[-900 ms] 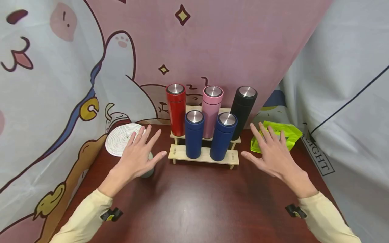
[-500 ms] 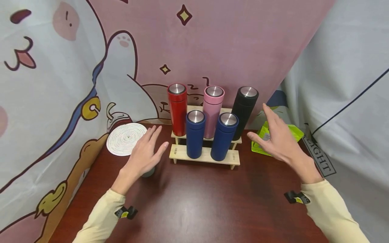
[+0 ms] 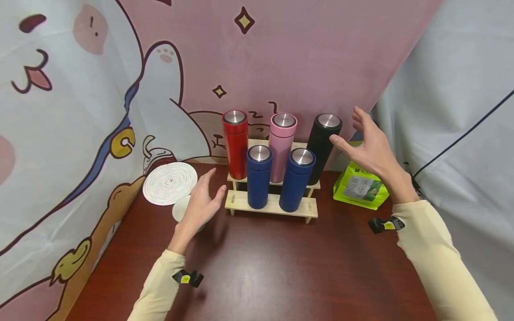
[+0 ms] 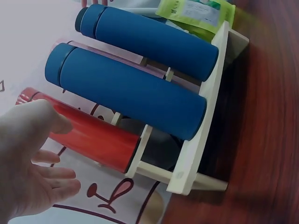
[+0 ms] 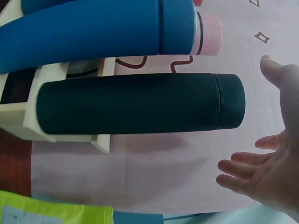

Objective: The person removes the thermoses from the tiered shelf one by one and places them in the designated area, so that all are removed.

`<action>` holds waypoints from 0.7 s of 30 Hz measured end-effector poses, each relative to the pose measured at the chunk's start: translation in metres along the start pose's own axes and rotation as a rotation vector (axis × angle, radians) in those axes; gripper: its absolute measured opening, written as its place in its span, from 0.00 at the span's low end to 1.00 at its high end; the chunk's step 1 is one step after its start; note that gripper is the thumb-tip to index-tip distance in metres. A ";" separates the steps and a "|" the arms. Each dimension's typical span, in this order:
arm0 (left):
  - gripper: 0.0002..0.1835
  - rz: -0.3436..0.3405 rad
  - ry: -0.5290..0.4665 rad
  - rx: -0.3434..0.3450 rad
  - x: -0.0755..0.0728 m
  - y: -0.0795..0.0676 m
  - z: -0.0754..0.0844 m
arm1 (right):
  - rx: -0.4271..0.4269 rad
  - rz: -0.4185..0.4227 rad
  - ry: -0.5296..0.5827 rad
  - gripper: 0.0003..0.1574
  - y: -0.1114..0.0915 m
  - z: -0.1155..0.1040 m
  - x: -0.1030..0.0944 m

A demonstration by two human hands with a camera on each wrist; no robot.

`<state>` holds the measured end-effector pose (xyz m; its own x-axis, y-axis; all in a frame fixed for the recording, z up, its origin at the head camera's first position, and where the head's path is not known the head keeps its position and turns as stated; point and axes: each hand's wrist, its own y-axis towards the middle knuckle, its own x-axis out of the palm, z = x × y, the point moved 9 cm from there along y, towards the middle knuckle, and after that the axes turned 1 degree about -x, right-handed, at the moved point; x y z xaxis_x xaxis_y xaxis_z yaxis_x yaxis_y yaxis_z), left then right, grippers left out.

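My right hand (image 3: 375,149) is held with spread fingers beside the upper part of a black thermos flask (image 3: 321,149). In the right wrist view a gap shows between the thumb and this flask's lid (image 5: 232,101). My left hand (image 3: 202,203) hovers to the left of the rack, fingers relaxed and holding nothing; its thumb overlaps the red flask (image 4: 100,133) in the left wrist view. A two-step wooden rack (image 3: 241,203) carries the flasks upright: red, pink (image 3: 283,133) and black behind, two blue ones, left (image 3: 258,185) and right (image 3: 295,183), in front.
A bright green pouch (image 3: 361,187) stands right of the rack, below my right hand. On the left lie a round white woven mat (image 3: 168,183) and a pale round-topped item (image 3: 180,208), partly hidden by my left hand. Printed cloth (image 3: 321,53) hangs close behind.
My right hand has risen and moved forward to the black flask, turning its palm inward and uncovering the green pouch. The left hand has shifted slightly right and turned edge-on.
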<state>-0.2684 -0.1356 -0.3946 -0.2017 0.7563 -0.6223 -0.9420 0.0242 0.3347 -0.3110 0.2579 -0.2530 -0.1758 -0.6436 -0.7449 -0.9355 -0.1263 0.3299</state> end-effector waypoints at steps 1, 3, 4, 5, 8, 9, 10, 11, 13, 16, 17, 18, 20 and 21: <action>0.33 0.012 -0.019 -0.010 0.002 0.000 -0.002 | 0.003 0.001 0.011 0.60 0.003 -0.001 0.000; 0.33 0.027 -0.057 -0.029 0.009 0.001 -0.006 | 0.009 0.001 0.028 0.60 0.007 -0.003 0.001; 0.32 0.034 -0.076 -0.038 0.012 0.001 -0.008 | 0.011 0.000 0.032 0.60 0.010 -0.004 0.002; 0.32 0.041 -0.097 -0.050 0.016 0.001 -0.010 | 0.013 -0.001 0.032 0.60 0.012 -0.005 0.003; 0.31 0.057 -0.171 -0.090 0.026 0.002 -0.015 | 0.020 -0.008 0.034 0.60 0.018 -0.007 0.008; 0.30 0.066 -0.193 -0.102 0.029 0.002 -0.017 | 0.023 -0.008 0.034 0.61 0.020 -0.008 0.009; 0.30 0.076 -0.213 -0.114 0.031 0.002 -0.019 | 0.027 -0.009 0.035 0.61 0.022 -0.009 0.011; 0.30 0.084 -0.232 -0.124 0.034 0.002 -0.020 | 0.030 -0.010 0.035 0.61 0.024 -0.010 0.011; 0.30 0.097 -0.247 -0.143 0.039 0.001 -0.025 | 0.035 -0.009 0.036 0.61 0.027 -0.011 0.013; 0.31 0.101 -0.252 -0.166 0.049 0.000 -0.035 | 0.035 -0.011 0.031 0.60 0.029 -0.012 0.014; 0.31 0.097 -0.247 -0.179 0.054 -0.001 -0.039 | 0.033 -0.014 0.032 0.60 0.029 -0.012 0.015; 0.32 0.091 -0.238 -0.193 0.058 -0.003 -0.043 | 0.033 -0.020 0.032 0.60 0.030 -0.012 0.016; 0.33 0.072 -0.224 -0.229 0.068 -0.005 -0.052 | 0.030 -0.030 0.031 0.59 0.030 -0.011 0.019; 0.34 0.060 -0.216 -0.249 0.073 -0.007 -0.057 | 0.027 -0.033 0.028 0.59 0.030 -0.010 0.020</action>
<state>-0.2919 -0.1179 -0.4822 -0.2224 0.8732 -0.4337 -0.9721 -0.1649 0.1666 -0.3396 0.2332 -0.2521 -0.1369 -0.6601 -0.7386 -0.9487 -0.1272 0.2896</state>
